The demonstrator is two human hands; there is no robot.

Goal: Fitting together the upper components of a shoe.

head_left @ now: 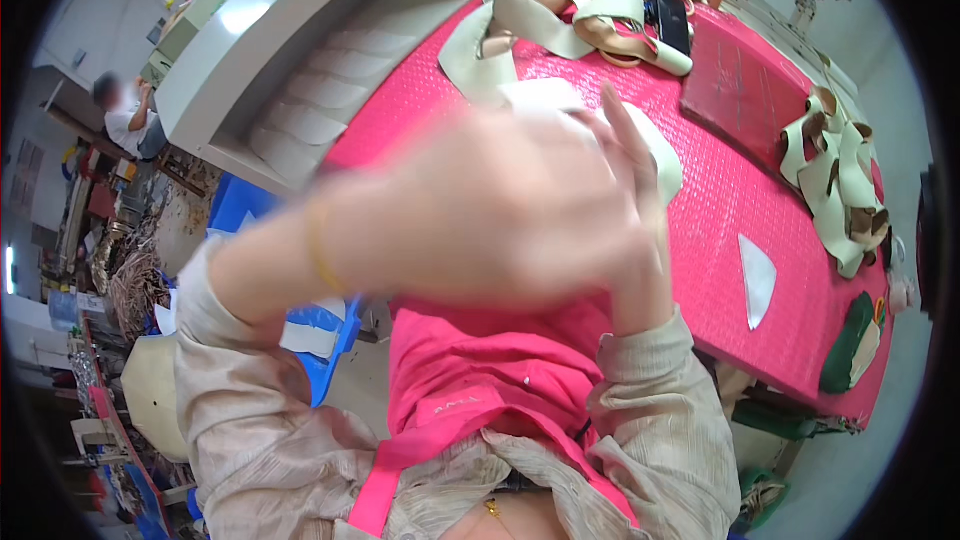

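Observation:
My left hand (480, 205) is smeared by motion and crosses in front of my right hand (635, 190). Its fingers do not show clearly. One finger of the right hand points upward; the others are mostly hidden behind the left. White flat pieces (667, 155) show right beside and beyond both hands, over the pink table (720, 240). Whether either hand grips them, I cannot tell. A separate white curved triangular piece (758, 282) lies on the table to the right of my right hand.
A grey machine (290, 20) with pale pieces (305, 123) on its bed stands at left. Leather offcuts (535, 20), a phone (672, 22) and a red board (740, 90) lie at the back. More offcuts (835, 175) hang right. A blue bin (335, 355) stands below; a person (130, 120) sits far left.

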